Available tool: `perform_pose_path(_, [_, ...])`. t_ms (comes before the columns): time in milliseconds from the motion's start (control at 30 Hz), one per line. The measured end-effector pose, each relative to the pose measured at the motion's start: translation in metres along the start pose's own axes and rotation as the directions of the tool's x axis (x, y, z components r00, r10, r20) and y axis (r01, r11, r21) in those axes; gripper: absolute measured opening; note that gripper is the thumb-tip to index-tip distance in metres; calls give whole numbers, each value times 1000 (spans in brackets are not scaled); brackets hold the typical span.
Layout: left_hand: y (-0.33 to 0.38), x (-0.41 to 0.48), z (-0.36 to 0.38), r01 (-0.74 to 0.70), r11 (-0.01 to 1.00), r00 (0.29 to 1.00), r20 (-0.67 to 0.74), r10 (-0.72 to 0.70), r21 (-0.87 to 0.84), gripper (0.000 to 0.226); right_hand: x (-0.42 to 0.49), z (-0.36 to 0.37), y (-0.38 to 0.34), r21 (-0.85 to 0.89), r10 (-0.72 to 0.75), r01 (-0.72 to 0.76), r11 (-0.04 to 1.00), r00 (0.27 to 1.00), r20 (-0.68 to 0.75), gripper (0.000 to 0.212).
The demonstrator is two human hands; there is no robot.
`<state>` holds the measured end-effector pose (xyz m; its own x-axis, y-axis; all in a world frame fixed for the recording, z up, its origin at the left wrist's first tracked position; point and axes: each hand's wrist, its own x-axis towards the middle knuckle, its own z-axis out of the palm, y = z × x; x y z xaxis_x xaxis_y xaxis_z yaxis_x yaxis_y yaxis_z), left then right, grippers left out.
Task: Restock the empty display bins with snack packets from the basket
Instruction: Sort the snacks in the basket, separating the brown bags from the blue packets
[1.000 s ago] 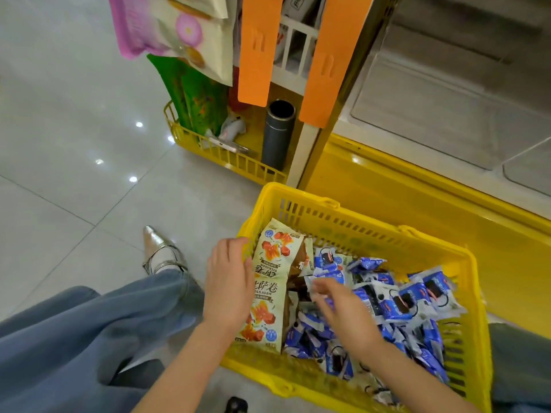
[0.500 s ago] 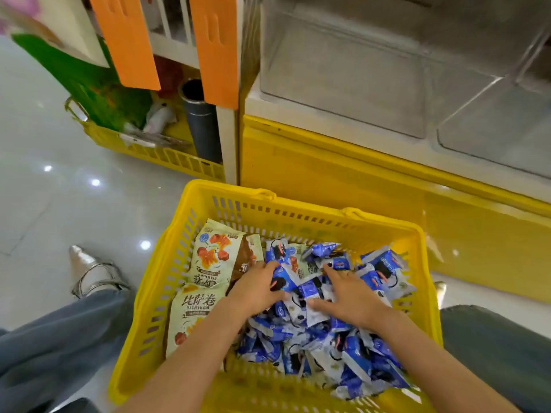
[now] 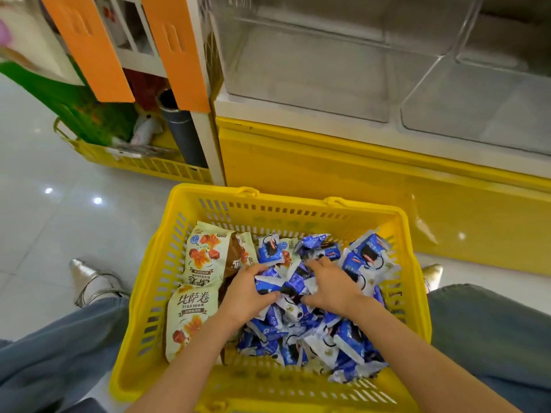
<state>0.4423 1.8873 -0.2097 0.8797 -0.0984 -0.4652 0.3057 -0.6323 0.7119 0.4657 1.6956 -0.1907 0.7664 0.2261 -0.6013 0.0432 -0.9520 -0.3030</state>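
Two-handed scoop in the yellow basket (image 3: 298, 204), which stands on the floor below the empty clear display bins (image 3: 313, 79). The left hand (image 3: 244, 293) and right hand (image 3: 334, 290) curl their fingers round a bunch of small blue snack packets (image 3: 366, 254) lying mid-heap, beside larger pale green packets (image 3: 205, 251). Close in from both sides and lift level, or loose packets probably spill. One second earlier the left hand rested on a green packet; now it grips blue ones.

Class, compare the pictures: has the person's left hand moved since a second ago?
Yes. The left hand has shifted right, off the beige packets and into the blue packets, judged against the yellow basket.
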Motion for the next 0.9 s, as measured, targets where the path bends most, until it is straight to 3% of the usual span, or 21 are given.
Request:
perform_pose_path(100, [1, -17, -11, -55, 995, 998, -34, 53, -83, 57, -18, 5, -6, 46, -74, 78, 996, 994, -81, 76])
perform_pose_path(233, [1, -49, -22, -143, 989, 990, -9, 143, -40, 50, -47, 8, -14, 87, -224, 235, 968, 967, -118, 72])
perform_pose_path(433, [-12, -90, -9, -295, 900, 922, 343, 180, 321, 57, -81, 24, -21, -198, -430, 432, 880, 901, 59, 59])
perform_pose_path(533, [-9, -92, -4, -290, 852, 926, 351, 136, 436, 62, -91, 30, -27, -201, -448, 469, 860, 883, 143, 64])
perform_pose_path(600, [-1, -86, -6, -285, 844, 940, 306, 153, 454, 63, -94, 24, -30, -27, -422, 426, 904, 901, 97, 59])
perform_pose_path(667, [8, -76, -10, -291, 852, 952, 221, 212, 435, 59, -89, 12, -27, 123, -356, 361, 924, 932, -65, 48])
perform_pose_path(733, [18, -61, -15, -283, 886, 959, 116, 258, 367, 50, -74, -3, -19, 158, -255, 291, 944, 943, -212, 38])
perform_pose_path(800, [27, -35, -18, -262, 924, 965, 55, 257, 280, 43, -50, -16, -9, 148, -173, 209, 967, 959, -224, 36])
perform_pose_path(900, [39, 14, -13, -245, 956, 968, 96, 232, 162, 40, -8, -19, 0, 84, -110, 120, 989, 987, -120, 37])
